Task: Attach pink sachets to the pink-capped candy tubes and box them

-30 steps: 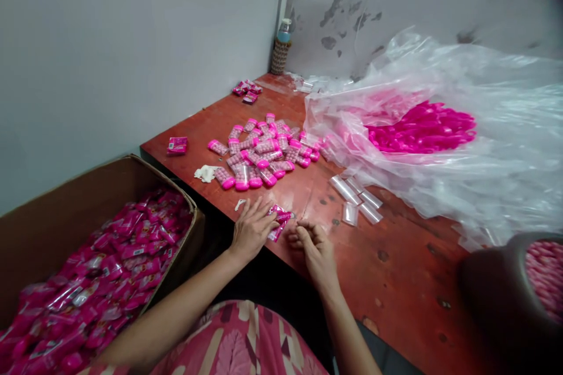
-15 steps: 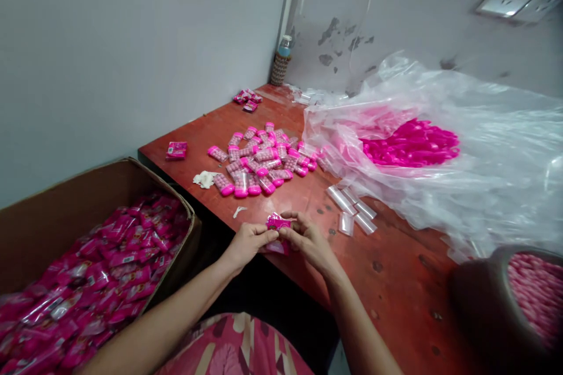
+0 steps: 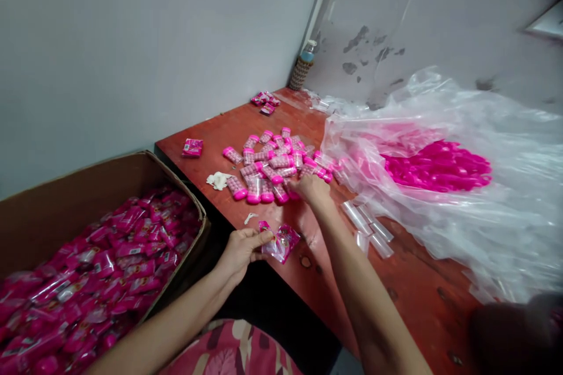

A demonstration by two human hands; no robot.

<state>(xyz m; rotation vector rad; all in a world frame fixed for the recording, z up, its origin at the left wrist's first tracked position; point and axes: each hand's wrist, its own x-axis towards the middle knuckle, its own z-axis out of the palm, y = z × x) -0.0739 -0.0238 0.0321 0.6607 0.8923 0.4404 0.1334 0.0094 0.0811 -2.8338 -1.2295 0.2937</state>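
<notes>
1. Our left hand (image 3: 238,252) now pinches the pink packet (image 3: 287,242) alone, lower centre of the frame
2. Our right hand (image 3: 313,188) has moved up to the bottles (image 3: 280,162), mid-frame; we cannot tell its grip

At the table's (image 3: 422,319) middle, the fingertips of the right hand (image 3: 313,187) are hidden among the tubes (image 3: 275,161); whether they grip one cannot be told. By the table's near edge, the thumb of the left hand (image 3: 240,252) covers part of a packet (image 3: 285,243), its print unreadable. Left of the table, the box (image 3: 48,217) is cut off, as is the bag (image 3: 505,240) on the table's right. The tub (image 3: 505,331) at the table's right end is dark, blurred and cropped.
</notes>
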